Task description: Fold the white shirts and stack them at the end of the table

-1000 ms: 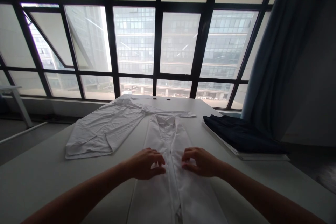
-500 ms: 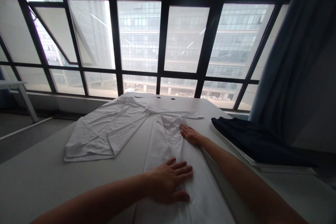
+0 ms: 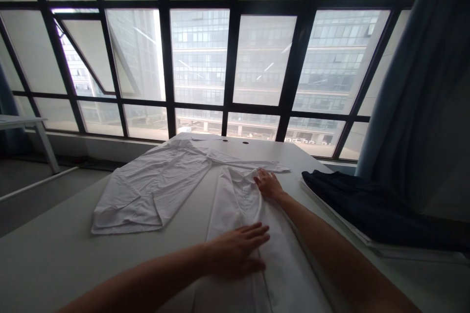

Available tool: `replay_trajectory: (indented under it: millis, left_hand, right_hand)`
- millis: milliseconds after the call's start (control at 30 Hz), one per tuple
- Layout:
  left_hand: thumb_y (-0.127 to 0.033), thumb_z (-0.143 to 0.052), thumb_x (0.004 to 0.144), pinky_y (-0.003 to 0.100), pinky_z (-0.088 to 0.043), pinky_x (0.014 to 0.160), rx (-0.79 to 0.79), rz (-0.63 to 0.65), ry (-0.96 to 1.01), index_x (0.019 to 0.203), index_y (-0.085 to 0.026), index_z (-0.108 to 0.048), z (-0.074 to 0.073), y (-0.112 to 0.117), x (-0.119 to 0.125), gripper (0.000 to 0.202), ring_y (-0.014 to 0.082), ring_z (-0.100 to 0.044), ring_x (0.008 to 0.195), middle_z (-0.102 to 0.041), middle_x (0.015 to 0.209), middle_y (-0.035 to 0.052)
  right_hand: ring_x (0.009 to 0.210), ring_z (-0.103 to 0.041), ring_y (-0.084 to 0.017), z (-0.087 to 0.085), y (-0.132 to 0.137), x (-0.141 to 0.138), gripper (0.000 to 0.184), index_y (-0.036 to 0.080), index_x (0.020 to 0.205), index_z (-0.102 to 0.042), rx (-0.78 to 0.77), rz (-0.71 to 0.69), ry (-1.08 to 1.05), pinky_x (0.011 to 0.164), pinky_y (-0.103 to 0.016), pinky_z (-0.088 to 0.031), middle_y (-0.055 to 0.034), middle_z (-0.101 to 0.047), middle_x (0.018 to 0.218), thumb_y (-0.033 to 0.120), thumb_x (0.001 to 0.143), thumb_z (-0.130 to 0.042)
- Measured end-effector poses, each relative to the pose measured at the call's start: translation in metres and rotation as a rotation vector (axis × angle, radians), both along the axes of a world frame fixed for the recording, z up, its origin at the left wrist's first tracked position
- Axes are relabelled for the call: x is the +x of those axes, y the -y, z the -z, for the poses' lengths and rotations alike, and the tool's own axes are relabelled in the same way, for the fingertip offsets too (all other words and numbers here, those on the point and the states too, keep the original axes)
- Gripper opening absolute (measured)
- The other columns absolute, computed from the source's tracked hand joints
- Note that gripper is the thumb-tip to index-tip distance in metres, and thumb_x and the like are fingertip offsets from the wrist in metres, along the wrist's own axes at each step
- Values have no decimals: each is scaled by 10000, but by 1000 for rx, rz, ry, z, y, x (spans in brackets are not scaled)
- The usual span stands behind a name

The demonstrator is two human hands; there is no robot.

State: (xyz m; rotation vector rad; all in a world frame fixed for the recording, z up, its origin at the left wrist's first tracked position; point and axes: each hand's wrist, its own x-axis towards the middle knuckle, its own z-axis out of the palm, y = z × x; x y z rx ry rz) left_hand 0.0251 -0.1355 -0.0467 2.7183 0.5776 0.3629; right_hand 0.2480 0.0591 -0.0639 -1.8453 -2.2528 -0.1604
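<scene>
Our shirt [image 3: 235,210] is white, thin and soft, and it lies lengthwise on the table with its collar [image 3: 238,174] away from us and its lower end running out of view. The cloth looks light and limp, so it will likely slide or ruck under a firm push and hold no shape of its own. The collar and the doubled edges along the front look like the firmest places to take hold, since a grip on the open body would probably just bunch it. Our left hand [image 3: 237,249] lies spread and flat on the shirt's middle, pressing it to the table. Our right hand [image 3: 269,185] is at the far end near the collar, its fingers close together on the cloth; we cannot tell whether they pinch it. To the left lies a second white garment [image 3: 154,190], and we cannot tell whether it is a separate shirt. Beyond the table's right side sits a folded dark cloth [image 3: 367,205] on a pale board [image 3: 340,220]. Farther out stand a big gridded window [image 3: 235,58] and a blue curtain [image 3: 396,83].
</scene>
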Motion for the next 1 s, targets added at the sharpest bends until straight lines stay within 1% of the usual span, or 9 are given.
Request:
replay_trajectory:
  millis: [167, 300, 400, 500, 633, 767, 833, 900, 1000]
  left_hand:
    - [-443, -326, 998, 452, -151, 1195, 122, -390, -132, 1492, -53, -308, 4, -97, -24, 630, 274, -122, 1482, -205, 1577, 197]
    - [-481, -319, 995, 474, -136, 1185, 78, -543, -249, 1494, -94, -312, 15, -169, -34, 631, 284, -136, 1479, -193, 1584, 187]
    - [-505, -282, 998, 491, -132, 1176, 44, -575, -257, 1514, -133, -265, 20, -203, -30, 637, 275, -107, 1485, -147, 1600, 168]
    - [-509, -256, 999, 529, -127, 1163, 23, -602, -258, 1527, -158, -227, 21, -222, -24, 634, 274, -83, 1488, -116, 1607, 155]
    - [-511, -284, 991, 565, -114, 1152, 1, -734, -226, 1518, -191, -256, 19, -230, -20, 616, 300, -124, 1480, -178, 1598, 154]
    - [-481, -179, 1013, 532, -156, 1157, -25, -814, -186, 1510, -160, -270, 18, -215, -24, 599, 303, -179, 1468, -320, 1548, 178]
    - [-466, -163, 1014, 462, -204, 1166, -61, -781, -148, 1510, -163, -277, 18, -199, -33, 593, 272, -218, 1461, -393, 1516, 148]
    - [-449, -252, 997, 410, -228, 1173, -103, -699, -114, 1504, -183, -308, 19, -178, -48, 576, 254, -262, 1448, -452, 1486, 106]
    - [-366, -403, 936, 389, -232, 1189, -94, -552, -113, 1472, -192, -389, 22, -137, -76, 563, 251, -308, 1429, -455, 1487, 77]
  right_hand:
    - [1446, -261, -239, -13, 90, -24, 635, 101, 1507, -318, 3, -336, -43, 1179, -462, -151, -160, -323, 1551, 482, 1008, -225]
    - [1447, -265, -241, -21, 155, -27, 630, 136, 1500, -355, -117, -522, -60, 1193, -466, -129, -136, -342, 1544, 508, 1003, -244]
    - [1446, -262, -271, -21, 181, -16, 616, 182, 1493, -383, -177, -526, -70, 1187, -502, -133, -133, -333, 1548, 526, 991, -287]
    - [1451, -238, -309, -15, 191, -1, 645, 204, 1505, -363, -257, -425, -76, 1173, -554, -122, -138, -289, 1563, 561, 970, -322]
    - [1471, -166, -307, -9, 193, 11, 683, 225, 1531, -293, -335, -353, -122, 1170, -574, -99, -111, -217, 1590, 601, 961, -295]
    - [1454, -242, -270, -2, 183, 20, 609, 241, 1496, -376, -289, -411, -195, 1176, -540, -133, -100, -311, 1563, 554, 979, -297]
    - [1414, -336, -265, 2, 172, 32, 541, 215, 1436, -473, -223, -387, -233, 1164, -542, -182, -121, -407, 1513, 471, 995, -291]
    - [1361, -418, -270, 7, 159, 50, 478, 186, 1365, -550, -134, -307, -240, 1147, -553, -221, -140, -484, 1454, 350, 984, -314]
    - [1314, -472, -282, 10, 141, 77, 483, 146, 1312, -593, -51, -195, -192, 1142, -539, -256, -153, -534, 1404, 177, 866, -411]
